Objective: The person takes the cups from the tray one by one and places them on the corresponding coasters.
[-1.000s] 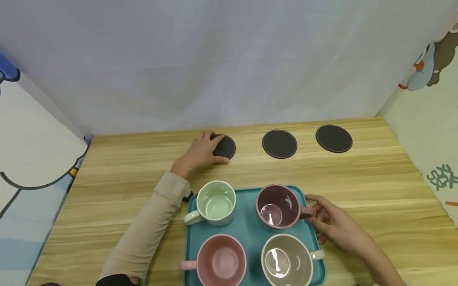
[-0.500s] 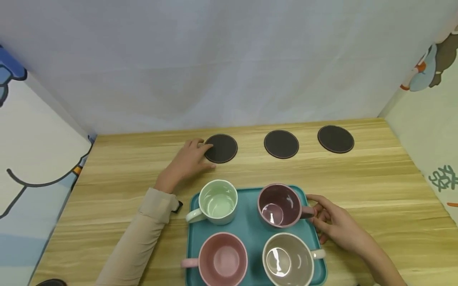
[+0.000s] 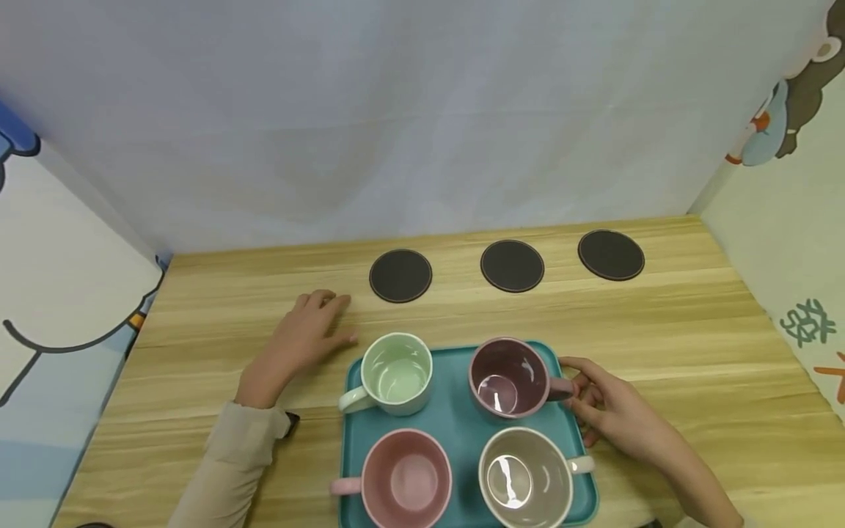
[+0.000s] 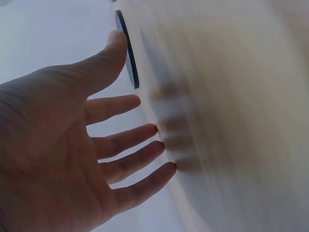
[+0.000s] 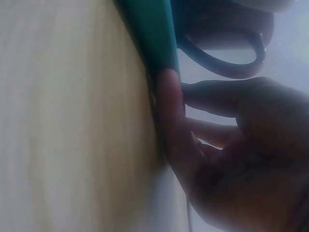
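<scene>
My left hand [image 3: 300, 334] is over the wooden table left of a black round coaster [image 3: 400, 276], its fingers spread and slightly bent with nothing between them. In the left wrist view, the thumb overlaps that coaster [image 4: 129, 63], and the fingertips are close above the tabletop. My right hand [image 3: 617, 411] grips the right rim of a teal tray [image 3: 455, 422]. One finger lies along the tray's outer wall [image 5: 154, 38], just below the plum mug's handle [image 5: 231, 70]. The plum mug [image 3: 505, 381], a mint-green mug [image 3: 396, 378], a pink mug [image 3: 412, 480] and a beige mug [image 3: 524, 480] stand upright on the tray.
Two more black coasters, a middle one [image 3: 512, 265] and a right one [image 3: 611, 255], lie along the back of the table. A pale cloth wall [image 3: 422, 125] rises behind them. Printed panels border the left [image 3: 72, 249] and right [image 3: 785, 242] sides.
My left hand has drawn away from the left coaster, moving left and toward me, so the whole coaster now shows. The right hand has stayed at the tray's edge.
</scene>
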`<state>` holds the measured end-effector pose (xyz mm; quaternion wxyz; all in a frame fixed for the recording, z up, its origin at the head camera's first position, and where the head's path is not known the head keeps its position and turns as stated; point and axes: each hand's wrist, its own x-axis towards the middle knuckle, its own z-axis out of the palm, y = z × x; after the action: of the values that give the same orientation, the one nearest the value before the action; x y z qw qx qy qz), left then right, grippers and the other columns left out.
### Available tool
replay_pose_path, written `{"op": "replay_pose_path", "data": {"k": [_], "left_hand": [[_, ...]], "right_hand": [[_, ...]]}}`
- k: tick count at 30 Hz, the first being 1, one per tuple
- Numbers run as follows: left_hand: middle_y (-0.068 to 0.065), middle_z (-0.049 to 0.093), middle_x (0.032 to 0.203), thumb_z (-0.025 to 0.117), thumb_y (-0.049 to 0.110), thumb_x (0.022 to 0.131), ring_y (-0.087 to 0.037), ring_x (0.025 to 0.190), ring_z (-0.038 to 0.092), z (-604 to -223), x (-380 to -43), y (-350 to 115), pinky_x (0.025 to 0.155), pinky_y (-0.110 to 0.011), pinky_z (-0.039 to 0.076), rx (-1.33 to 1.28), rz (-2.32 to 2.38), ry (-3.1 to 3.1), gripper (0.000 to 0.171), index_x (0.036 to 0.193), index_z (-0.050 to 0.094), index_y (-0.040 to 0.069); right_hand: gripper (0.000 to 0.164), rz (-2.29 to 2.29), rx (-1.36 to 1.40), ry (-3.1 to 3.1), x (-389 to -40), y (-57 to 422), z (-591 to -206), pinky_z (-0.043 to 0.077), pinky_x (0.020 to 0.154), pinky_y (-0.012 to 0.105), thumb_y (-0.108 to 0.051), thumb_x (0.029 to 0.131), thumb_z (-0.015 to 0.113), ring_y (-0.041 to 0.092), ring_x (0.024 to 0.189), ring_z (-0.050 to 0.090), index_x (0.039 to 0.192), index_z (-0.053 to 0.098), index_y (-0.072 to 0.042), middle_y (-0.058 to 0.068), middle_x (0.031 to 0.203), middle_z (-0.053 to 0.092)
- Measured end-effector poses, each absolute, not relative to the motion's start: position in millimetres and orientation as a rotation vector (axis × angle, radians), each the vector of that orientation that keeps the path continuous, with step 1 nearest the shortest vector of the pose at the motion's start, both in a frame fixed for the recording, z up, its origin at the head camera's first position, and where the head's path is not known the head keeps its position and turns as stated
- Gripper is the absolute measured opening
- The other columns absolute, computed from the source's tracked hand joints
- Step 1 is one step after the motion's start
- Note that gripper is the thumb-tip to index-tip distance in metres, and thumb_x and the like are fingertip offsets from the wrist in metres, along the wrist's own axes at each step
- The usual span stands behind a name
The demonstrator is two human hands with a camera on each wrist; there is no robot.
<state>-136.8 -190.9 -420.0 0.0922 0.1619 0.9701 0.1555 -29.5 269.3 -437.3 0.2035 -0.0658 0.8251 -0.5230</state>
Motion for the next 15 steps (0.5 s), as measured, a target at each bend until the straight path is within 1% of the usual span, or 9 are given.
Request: {"op": "replay_pose_path", "data": {"k": [8,15], "left_hand": [[-0.031,0.050,0.146,0.077,0.035,0.096,-0.053,0.134,0.047,-419,-116,-203,0.110,-0.066,0.043,0.482,0.430,2.926,0.069,0.150,0.051,0.001],[-0.031,0.051,0.146,0.075,0.035,0.096,-0.054,0.133,0.048,-415,-100,-212,0.106,-0.069,0.044,0.449,0.405,2.940,0.067,0.150,0.051,0.002]], "right_hand": [[0.058,-1.447,-0.180,2.299,-30,269,-437,0.060,0.054,0.034,-0.003,0.101,0.063,0.010,0.070,0.061,0.155,0.041,-0.004,0.017,0.107,0.060],[0.057,-1.452,-0.170,2.292,-31,269,-437,0.060,0.054,0.034,-0.003,0.101,0.063,0.010,0.070,0.061,0.154,0.042,-0.004,0.016,0.105,0.059]]}}
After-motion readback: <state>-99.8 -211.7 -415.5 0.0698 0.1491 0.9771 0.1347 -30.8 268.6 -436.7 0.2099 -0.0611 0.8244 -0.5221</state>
